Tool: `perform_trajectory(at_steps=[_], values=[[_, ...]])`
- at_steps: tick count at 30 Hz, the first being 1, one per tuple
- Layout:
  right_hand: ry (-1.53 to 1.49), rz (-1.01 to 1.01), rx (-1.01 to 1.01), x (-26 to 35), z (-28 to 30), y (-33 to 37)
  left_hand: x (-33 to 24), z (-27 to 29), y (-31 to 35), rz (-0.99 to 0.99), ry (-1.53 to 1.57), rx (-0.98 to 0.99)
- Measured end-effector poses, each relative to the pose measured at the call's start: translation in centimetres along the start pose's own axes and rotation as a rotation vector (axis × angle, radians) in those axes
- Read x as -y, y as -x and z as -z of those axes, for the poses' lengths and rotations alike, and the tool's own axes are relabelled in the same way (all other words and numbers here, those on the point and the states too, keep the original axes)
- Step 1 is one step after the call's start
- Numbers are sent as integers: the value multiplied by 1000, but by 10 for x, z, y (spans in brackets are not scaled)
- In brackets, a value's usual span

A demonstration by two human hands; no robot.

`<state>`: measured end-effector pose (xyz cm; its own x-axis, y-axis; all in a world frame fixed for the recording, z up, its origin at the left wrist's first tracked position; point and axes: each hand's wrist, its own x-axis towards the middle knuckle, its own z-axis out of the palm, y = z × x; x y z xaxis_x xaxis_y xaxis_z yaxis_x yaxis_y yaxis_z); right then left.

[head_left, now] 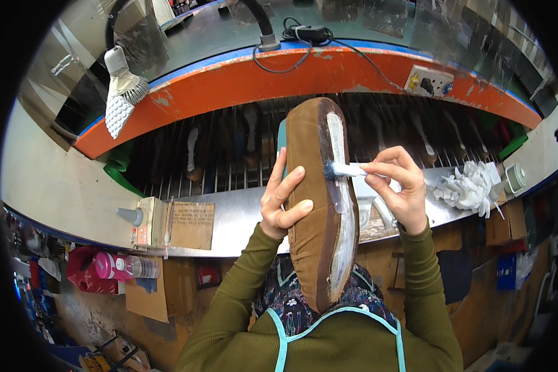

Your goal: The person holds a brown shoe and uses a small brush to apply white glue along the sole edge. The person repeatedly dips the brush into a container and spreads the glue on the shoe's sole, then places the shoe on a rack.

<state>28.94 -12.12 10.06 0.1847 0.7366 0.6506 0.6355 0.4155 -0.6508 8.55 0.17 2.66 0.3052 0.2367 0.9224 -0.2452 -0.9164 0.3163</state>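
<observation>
My left hand (283, 199) is wrapped round a brown suede-like shoe upper (309, 229), held lengthwise with its side and underside turned toward the right. A bit of teal, perhaps the last (282, 149), shows at its left edge. Along the dark brown border runs a whitish, wet-looking strip on the underside (345, 242). Between the thumb and fingers of my right hand (400, 186) is a small brush (352, 170) with a white handle. Its dark blue bristles touch the border near the upper half of the shoe.
Behind the shoe, a rack of metal rods (223, 149) carries several shoes under an orange beam (229, 93). A lamp (121, 93) hangs at the left. Crumpled white paper (468, 189) lies right on the metal ledge (248, 243); a cardboard piece (192, 225) lies left.
</observation>
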Motion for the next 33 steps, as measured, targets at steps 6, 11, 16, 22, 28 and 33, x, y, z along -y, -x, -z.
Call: perform_trajectory(at_steps=[6,11,16,22,28,33], values=[[-23,-67,90,5,2,17,12,-5,10,-15,4,-43],[-91,-131,96,9,1,30,16,-6,12,12,-13,-52],[-143,-62,133,10,1,40,25,-13,15,-38,-27,-104],[-102,-399,-158,2,-17,59,24,-19,16,12,-246,-126],[-363,-614,-72,27,-10,93,33,-23,25,39,-361,-114],[-269,-598,-129,39,-16,114,32,-26,28,78,-399,-80]])
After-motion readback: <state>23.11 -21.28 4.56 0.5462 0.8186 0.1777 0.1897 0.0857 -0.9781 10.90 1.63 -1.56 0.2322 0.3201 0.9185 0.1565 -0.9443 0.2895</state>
